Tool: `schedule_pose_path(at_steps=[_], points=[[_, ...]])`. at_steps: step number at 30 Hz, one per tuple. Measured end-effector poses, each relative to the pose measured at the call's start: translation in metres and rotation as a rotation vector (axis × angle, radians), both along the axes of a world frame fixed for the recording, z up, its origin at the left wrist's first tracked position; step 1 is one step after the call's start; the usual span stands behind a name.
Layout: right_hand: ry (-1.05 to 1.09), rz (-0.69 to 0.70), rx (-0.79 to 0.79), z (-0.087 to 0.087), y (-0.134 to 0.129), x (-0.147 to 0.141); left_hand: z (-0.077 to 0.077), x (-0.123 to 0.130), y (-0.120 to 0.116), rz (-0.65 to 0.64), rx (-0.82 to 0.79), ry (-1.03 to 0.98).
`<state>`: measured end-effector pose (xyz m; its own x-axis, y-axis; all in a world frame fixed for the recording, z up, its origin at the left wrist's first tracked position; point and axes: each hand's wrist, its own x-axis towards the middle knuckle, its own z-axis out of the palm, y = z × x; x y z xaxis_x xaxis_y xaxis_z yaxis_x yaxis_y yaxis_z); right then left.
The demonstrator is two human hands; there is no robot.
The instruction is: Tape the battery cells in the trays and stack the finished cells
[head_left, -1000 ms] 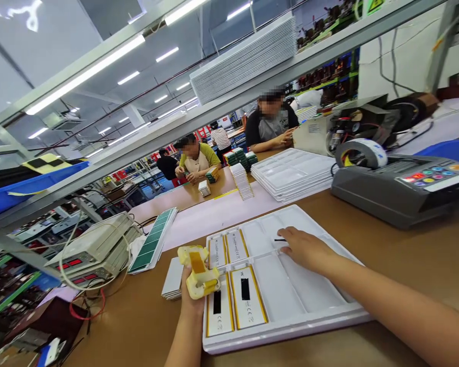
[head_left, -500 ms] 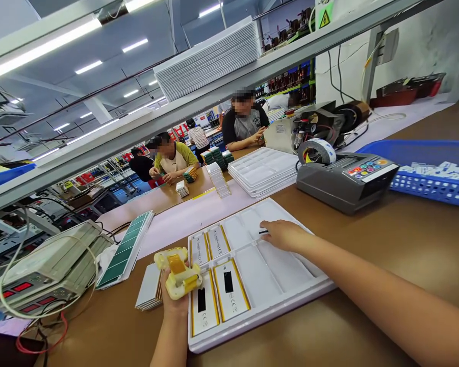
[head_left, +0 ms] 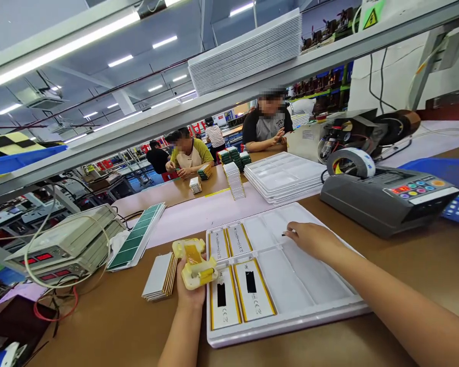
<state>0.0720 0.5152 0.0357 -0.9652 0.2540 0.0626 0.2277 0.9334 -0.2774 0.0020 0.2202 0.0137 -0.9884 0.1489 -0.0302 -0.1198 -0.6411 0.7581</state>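
Lighting: bright, cool white, from ceiling tubes, the nearest tube light (head_left: 66, 49) overexposed to plain white. Shadows: soft, beneath the white tray (head_left: 279, 280). Glare: pale sheen on the brown desk (head_left: 329, 336). Focus: mid-ground fairly crisp, far background soft. Distortion: tilted view, wide-angle stretch towards the edges. Pixelation: blocks over co-workers' heads (head_left: 272, 99).

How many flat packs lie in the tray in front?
4: near-left pack and near-right pack, both bearing black strips; far-left pack and far-right pack behind them. The right hand covers part of the tray.
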Motion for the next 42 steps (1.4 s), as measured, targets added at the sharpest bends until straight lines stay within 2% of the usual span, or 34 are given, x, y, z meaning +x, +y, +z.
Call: schedule_pose_path(at_steps=[2, 4, 8, 11, 15, 17, 22, 26, 28, 33, 36, 42], points=[[0.073, 0.012, 0.04, 0.002, -0.01, 0.004, 0.004, 0.002, -0.003, 0.043, 0.031, 0.031], [0.12, 0.091, 0.045, 0.004, -0.025, 0.01, 0.008, 0.004, -0.004, 0.063, 0.066, 0.018], [0.08, 0.247, 0.069, 0.004, -0.056, 0.021, 0.006, 0.006, -0.004, -0.07, 0.125, -0.029], [-0.002, 0.265, 0.154, 0.001, -0.072, 0.027, -0.001, 0.006, -0.005, -0.178, 0.186, -0.031], [-0.089, 0.267, 0.275, -0.005, -0.087, 0.029, -0.007, 0.005, -0.008, -0.207, 0.248, -0.012], [-0.101, 0.239, 0.27, -0.007, -0.091, 0.028, -0.008, 0.005, -0.008, -0.216, 0.268, -0.013], [-0.177, 0.122, -0.032, -0.005, -0.087, 0.019, -0.01, 0.006, -0.01, -0.259, 0.289, -0.021], [-0.211, 0.086, -0.127, -0.008, -0.08, 0.013, -0.012, 0.004, -0.012, -0.241, 0.259, -0.065], [-0.209, 0.091, -0.187, -0.016, -0.079, 0.011, -0.012, 0.004, -0.013, -0.232, 0.257, -0.085], [-0.225, 0.17, -0.506, -0.033, -0.086, 0.009, -0.012, 0.004, -0.014, -0.248, 0.263, -0.089], [-0.232, 0.127, -0.528, -0.03, -0.097, 0.01, -0.012, 0.005, -0.014, -0.248, 0.274, -0.081], [-0.333, 0.074, -0.554, -0.008, -0.108, 0.012, -0.015, 0.004, -0.018, -0.288, 0.342, -0.11]])
